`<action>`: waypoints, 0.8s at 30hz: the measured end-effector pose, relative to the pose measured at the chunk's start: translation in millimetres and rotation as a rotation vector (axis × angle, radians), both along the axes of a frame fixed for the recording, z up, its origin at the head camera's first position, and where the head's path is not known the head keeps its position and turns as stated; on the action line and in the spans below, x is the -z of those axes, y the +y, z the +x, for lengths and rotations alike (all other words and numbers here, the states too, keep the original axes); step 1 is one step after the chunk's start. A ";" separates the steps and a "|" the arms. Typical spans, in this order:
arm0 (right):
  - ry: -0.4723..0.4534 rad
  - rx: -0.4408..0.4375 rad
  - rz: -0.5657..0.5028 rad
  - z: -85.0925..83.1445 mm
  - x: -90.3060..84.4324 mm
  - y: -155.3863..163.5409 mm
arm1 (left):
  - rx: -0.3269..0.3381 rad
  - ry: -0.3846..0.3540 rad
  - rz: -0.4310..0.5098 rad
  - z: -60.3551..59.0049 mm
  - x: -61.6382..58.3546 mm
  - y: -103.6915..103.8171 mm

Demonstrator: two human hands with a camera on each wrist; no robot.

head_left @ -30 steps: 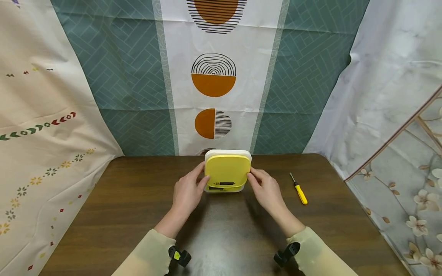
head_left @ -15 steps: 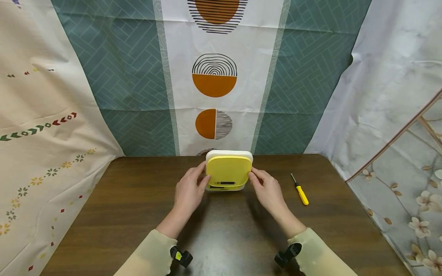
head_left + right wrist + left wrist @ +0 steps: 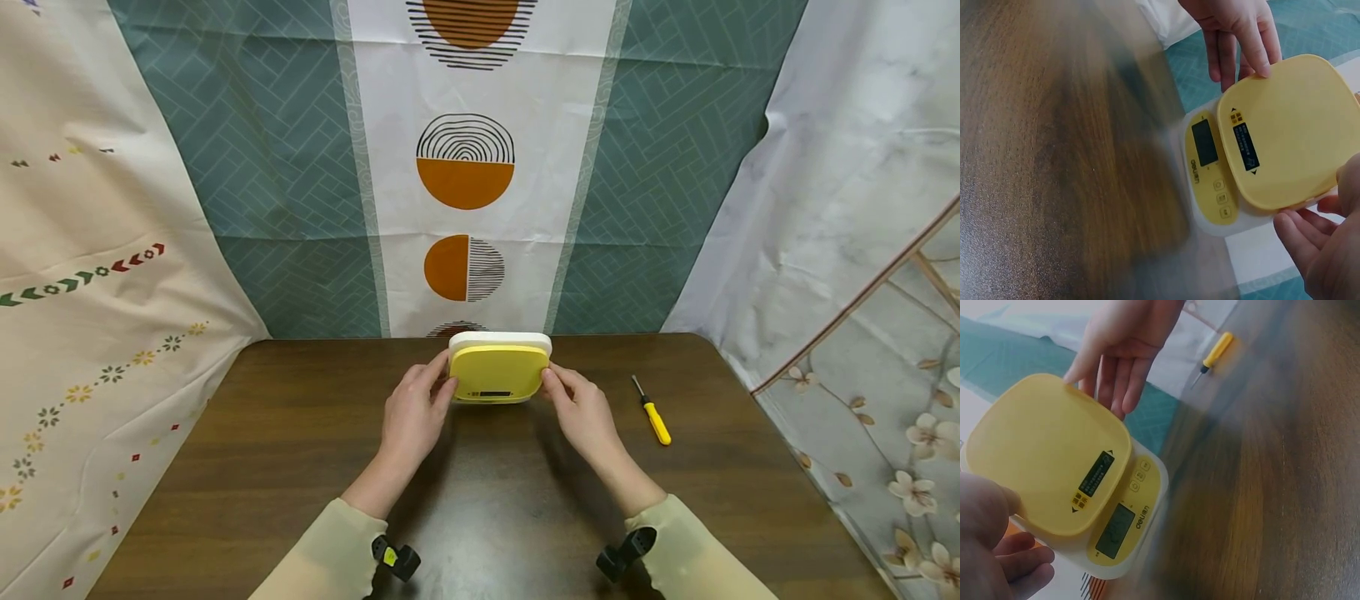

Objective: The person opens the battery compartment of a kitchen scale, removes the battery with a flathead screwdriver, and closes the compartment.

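A white and yellow digital kitchen scale [image 3: 498, 375] is held tilted up near the far edge of the table. Its yellow weighing plate [image 3: 1047, 450] faces the person, and in the left wrist view the blank display [image 3: 1115, 531] and several buttons show below it. My left hand [image 3: 414, 412] grips the left side, thumb on the plate's rim and fingers behind. On the opposite side my right hand [image 3: 583, 412] holds it the same way, its thumb [image 3: 1350, 187] at the plate's edge. In the head view the display is hidden under the plate.
A screwdriver [image 3: 652, 413] with a yellow handle lies on the brown wooden table [image 3: 300, 433], right of the right hand. Patterned cloth [image 3: 487, 208] hangs behind the table, with more cloth along both sides.
The scale's top edge has come down and its plate looks flatter in the head view. The display strip has gone out of sight there. Both hands keep their hold, almost unmoved.
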State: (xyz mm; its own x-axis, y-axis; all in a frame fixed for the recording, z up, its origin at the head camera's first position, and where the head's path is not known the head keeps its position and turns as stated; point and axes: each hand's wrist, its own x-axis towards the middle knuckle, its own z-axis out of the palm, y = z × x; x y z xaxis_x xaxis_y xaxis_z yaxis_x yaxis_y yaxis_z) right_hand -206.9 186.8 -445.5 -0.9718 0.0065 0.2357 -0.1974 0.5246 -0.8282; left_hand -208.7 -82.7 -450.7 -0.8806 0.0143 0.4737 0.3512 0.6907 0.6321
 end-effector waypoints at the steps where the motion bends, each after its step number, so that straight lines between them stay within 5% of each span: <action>1: 0.001 -0.002 -0.003 -0.2 -0.2 -0.2 | -0.002 0.001 -0.001 -0.1 0.0 0.1; 24: -0.065 -0.053 -0.061 3.1 3.2 0.5 | 0.036 -0.037 -0.011 2.3 3.8 -0.8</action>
State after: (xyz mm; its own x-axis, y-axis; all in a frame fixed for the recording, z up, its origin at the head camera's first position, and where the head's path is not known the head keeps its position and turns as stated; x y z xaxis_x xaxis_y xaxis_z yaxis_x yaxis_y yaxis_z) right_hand -203.8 187.3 -448.7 -0.9844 -0.0329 0.1730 -0.1685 0.4630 -0.8702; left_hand -206.3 -83.6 -454.4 -0.8964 0.0514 0.4402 0.3524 0.6851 0.6375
